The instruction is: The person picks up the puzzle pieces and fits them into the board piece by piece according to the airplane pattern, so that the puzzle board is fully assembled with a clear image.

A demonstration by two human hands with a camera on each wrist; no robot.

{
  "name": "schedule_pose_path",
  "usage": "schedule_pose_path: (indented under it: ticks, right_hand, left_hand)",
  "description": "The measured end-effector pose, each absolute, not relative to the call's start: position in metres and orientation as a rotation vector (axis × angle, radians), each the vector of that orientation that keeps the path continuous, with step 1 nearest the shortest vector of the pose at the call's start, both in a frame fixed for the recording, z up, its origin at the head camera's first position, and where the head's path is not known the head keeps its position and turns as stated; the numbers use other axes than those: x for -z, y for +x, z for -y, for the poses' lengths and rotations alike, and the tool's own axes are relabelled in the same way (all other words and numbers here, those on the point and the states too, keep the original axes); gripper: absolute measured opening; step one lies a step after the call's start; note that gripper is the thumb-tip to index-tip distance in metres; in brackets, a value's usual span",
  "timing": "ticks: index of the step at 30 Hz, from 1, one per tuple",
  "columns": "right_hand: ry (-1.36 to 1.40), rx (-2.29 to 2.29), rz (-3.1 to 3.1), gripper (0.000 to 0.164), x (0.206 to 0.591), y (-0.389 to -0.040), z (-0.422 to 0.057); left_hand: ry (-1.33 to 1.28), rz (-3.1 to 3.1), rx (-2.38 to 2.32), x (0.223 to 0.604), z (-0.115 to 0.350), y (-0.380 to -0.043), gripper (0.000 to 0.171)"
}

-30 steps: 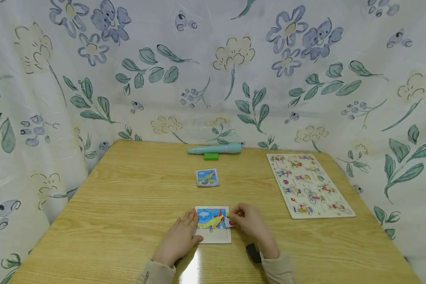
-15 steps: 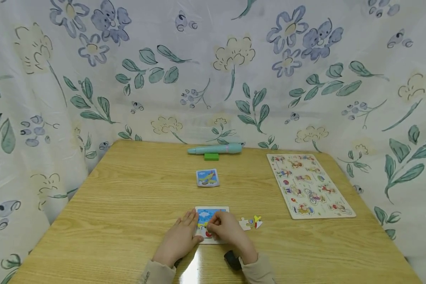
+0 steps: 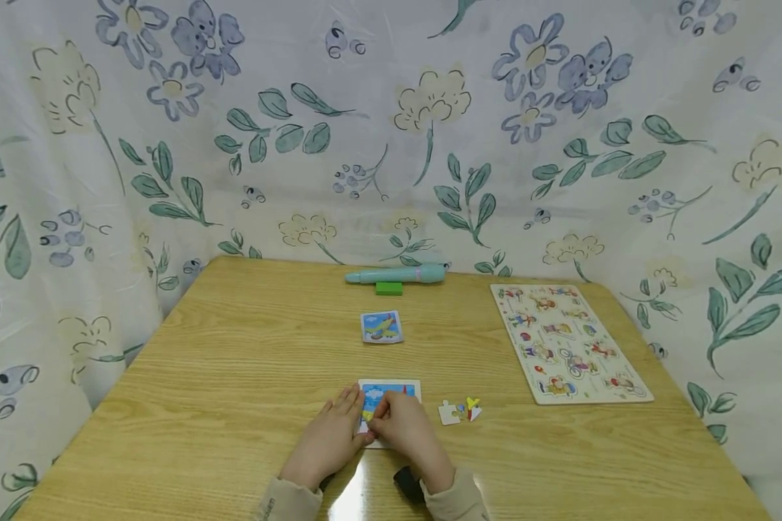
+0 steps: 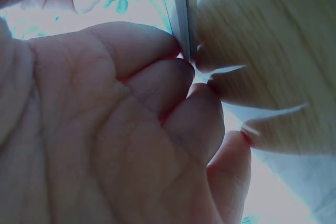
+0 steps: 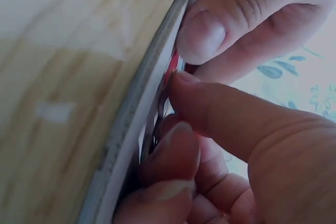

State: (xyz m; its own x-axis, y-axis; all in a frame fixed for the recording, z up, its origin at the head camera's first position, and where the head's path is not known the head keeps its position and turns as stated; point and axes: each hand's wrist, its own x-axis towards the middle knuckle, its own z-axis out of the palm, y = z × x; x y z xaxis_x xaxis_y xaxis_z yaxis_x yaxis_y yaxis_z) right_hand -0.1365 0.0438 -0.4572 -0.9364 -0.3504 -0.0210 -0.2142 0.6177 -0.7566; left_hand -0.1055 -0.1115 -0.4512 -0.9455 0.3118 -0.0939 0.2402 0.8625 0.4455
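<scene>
A small jigsaw puzzle in a white tray (image 3: 418, 399) lies at the near middle of the table, showing blue sky and part of a yellow and red plane. My left hand (image 3: 326, 440) rests along the tray's left edge with fingers extended, its thumb at the lower left corner. Over the lower part of the tray, my right hand (image 3: 409, 428) pinches a puzzle piece (image 5: 171, 65) with some red on it, right beside the left thumb. The right hand hides most of that piece and much of the puzzle. The tray's edge (image 5: 131, 103) runs up the right wrist view.
Loose puzzle pieces (image 3: 450, 413) lie right of the tray. Beyond it is a picture card (image 3: 381, 328) of a plane. Farther back, a teal pen-shaped thing (image 3: 396, 274) lies by a green block (image 3: 389, 289). A peg-style picture board (image 3: 580, 344) occupies the right side.
My right hand has moved from the tray's right edge leftward across the puzzle to its lower left, carrying the piece. Loose pieces it had covered now show. The left hand stays put.
</scene>
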Motion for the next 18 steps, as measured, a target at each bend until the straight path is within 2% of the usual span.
schedule_pose_path:
  ticks: [12, 18]
  right_hand:
    - [-0.567, 1.404, -2.481, 0.013, 0.458, -0.14, -0.065]
    - [-0.467, 1.547, -2.421, 0.018, 0.451, -0.142, -0.093]
  left_hand:
    - [0.429, -2.874, -0.674, 0.452, 0.11, -0.103, 0.073]
    - [0.449, -2.902, -0.63, 0.451, 0.109, -0.105, 0.073]
